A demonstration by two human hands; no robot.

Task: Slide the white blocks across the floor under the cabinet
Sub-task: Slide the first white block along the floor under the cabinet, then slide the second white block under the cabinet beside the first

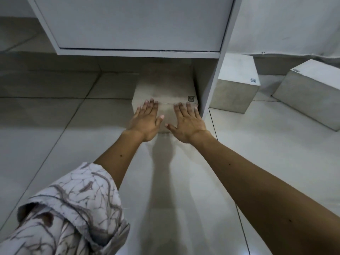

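Observation:
A white block [165, 85] sits on the tiled floor, mostly under the white cabinet [136, 24], in its shadow and close against the cabinet's right side panel [215, 70]. A small square label is on the block's near right top corner. My left hand [145, 120] and my right hand [187, 124] lie flat against the block's near face, fingers spread and reaching its top edge. Neither hand grips anything. Two more white blocks stand right of the cabinet: one [237, 83] just beside the panel, another [311, 89] further right.
The tiled floor [55, 126] runs under the cabinet to the left of the block, where the space is in shadow. A white wall [287, 24] rises behind the two blocks on the right. My left arm has a patterned sleeve [70, 214].

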